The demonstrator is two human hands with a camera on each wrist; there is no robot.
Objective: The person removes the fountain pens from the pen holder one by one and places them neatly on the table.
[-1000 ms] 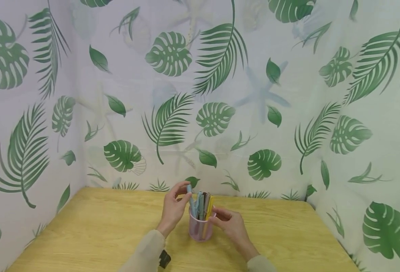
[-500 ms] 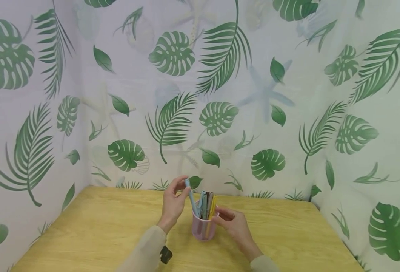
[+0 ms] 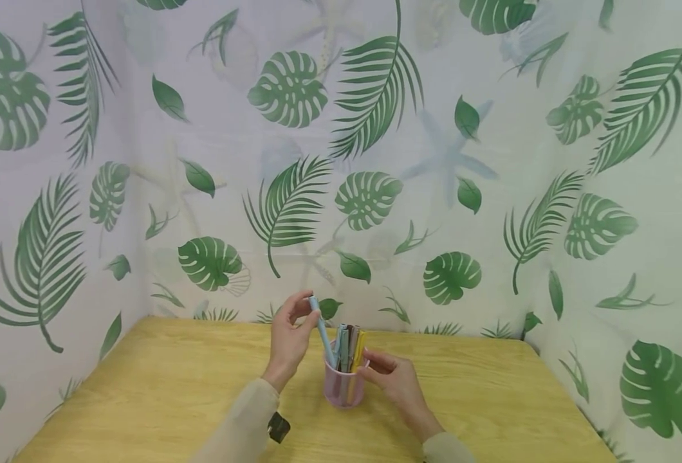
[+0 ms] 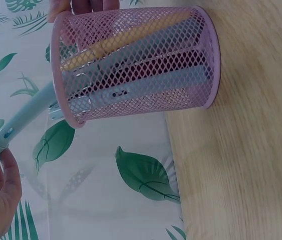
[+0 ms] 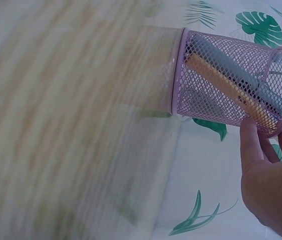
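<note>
My left hand (image 3: pixel 287 339) pinches a light blue pen (image 3: pixel 323 333) near its upper end, between thumb and fingers. The pen leans to the left, its lower part inside a pink mesh pen cup (image 3: pixel 343 391). In the left wrist view, the pen (image 4: pixel 28 108) slants out past the rim of the cup (image 4: pixel 141 95). My right hand (image 3: pixel 397 386) grips the right side of the cup at its rim, thumb in front and fingers behind. Several other pens stand in the cup, among them a yellow pen (image 3: pixel 359 350), with blue, grey-green and brownish ones beside it.
The cup stands upright on a light wood-grain table (image 3: pixel 190 379). Behind the table hangs a white, leaf-printed backdrop (image 3: pixel 376 283), which also runs along both sides. A small black object (image 3: pixel 278 427) shows beside the left sleeve (image 3: pixel 242 418).
My left hand has moved up and a little left, drawing the light blue pen farther out of the cup. The right hand keeps its hold at the rim.
</note>
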